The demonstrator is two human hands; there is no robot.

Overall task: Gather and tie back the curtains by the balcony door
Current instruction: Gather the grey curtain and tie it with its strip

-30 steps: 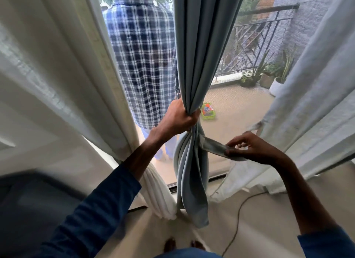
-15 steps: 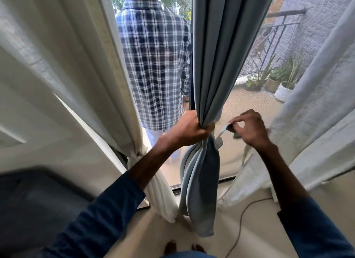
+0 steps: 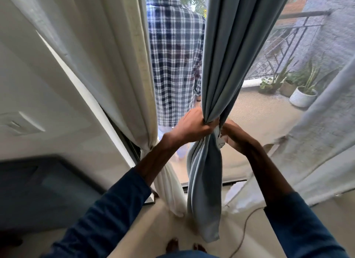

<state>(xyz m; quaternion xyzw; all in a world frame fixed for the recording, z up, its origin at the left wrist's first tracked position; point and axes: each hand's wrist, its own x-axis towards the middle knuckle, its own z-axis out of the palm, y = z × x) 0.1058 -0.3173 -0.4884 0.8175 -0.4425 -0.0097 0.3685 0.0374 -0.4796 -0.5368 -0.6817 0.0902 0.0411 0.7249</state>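
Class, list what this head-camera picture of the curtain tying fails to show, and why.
Head view only:
Right hand: fingertips hidden behind the blue curtain, so its grip is unclear.
Curtain top and rail: cut off by the top edge.
Plaid-shirted person: head cut off above, legs partly hidden by the left hand.
Floor cable: end leaves the bottom edge.

My left hand (image 3: 192, 126) sits left of the middle curtain (image 3: 217, 65), my right hand (image 3: 233, 135) right of it, the tie strip (image 3: 221, 140) between that hand and the curtain. A side curtain (image 3: 107, 55) hangs further left; a person (image 3: 174, 65) stands behind.
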